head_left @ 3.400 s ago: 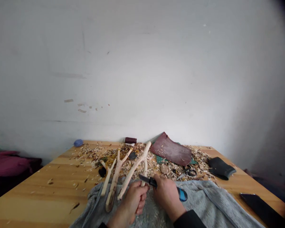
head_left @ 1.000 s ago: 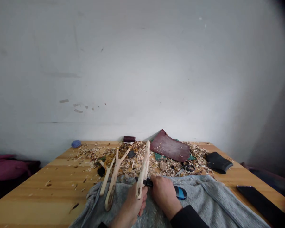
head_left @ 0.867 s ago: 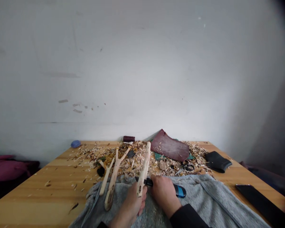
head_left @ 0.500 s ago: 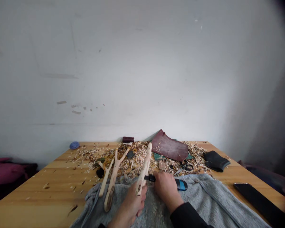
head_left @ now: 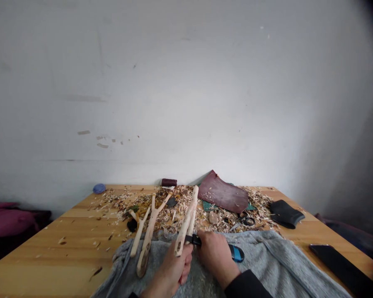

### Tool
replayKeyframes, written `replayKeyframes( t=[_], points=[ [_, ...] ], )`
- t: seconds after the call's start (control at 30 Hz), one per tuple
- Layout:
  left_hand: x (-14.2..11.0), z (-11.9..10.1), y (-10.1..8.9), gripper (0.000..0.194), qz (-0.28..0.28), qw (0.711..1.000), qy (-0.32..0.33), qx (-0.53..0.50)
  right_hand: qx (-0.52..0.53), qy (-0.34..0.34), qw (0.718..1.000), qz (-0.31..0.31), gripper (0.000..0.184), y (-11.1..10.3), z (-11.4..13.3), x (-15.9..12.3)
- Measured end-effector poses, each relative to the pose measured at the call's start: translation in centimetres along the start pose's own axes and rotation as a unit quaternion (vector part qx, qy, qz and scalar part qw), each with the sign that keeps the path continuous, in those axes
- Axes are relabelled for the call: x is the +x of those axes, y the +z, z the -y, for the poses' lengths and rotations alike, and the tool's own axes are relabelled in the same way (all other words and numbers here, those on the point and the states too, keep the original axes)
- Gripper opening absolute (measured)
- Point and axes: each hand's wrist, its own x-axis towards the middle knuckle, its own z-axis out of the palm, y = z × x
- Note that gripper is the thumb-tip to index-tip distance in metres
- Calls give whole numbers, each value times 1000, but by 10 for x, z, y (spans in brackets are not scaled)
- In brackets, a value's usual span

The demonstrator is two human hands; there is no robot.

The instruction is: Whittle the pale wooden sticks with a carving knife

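My left hand (head_left: 172,265) is closed round a pale, peeled forked stick (head_left: 187,221), whose prongs point up and away from me. In my right hand (head_left: 215,251) is a knife (head_left: 237,253) with a black and blue handle. Its blade side meets the stick just above my left fingers; most of the blade is hidden behind the wood. Left of my hands, a large forked stick (head_left: 147,238) and a smaller forked stick (head_left: 139,236) lie with their lower ends on the grey cloth (head_left: 267,252).
Wood shavings (head_left: 186,198) cover the back of the wooden table (head_left: 49,256). Dark red leather (head_left: 224,192), scissors (head_left: 247,221), a thread spool (head_left: 168,182) and a blue round object (head_left: 99,188) lie there. Black material (head_left: 286,214) and a phone (head_left: 338,263) are at right.
The stick has turned slightly in my left hand, so its second prong now shows. The knife and my right hand have shifted slightly down and toward me.
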Motion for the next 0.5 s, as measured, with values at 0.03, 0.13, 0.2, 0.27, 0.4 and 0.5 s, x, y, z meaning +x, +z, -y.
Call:
replayKeyframes(
  t=[0.03,0.13,0.2,0.27,0.4,0.5],
  points=[
    [0,1,0,31,3,1000,1,1,-1,4,1000,1,24,0,0,1],
    [0,2,-1,39,13,1000,6,-1,-4,20,1000,6,25,-1,-2,4],
    [-2,1,-2,42,26,1000,7,-8,-6,36,999,7,24,-3,-4,6],
    [-4,0,-1,44,42,999,6,-15,-6,41,999,1,23,-4,-6,7],
    [-6,-1,-1,46,48,998,3,-27,8,30,1000,-7,22,-5,-6,6],
    [-3,0,-1,49,37,999,1,-39,22,16,1000,2,22,-4,-1,2]
  ],
)
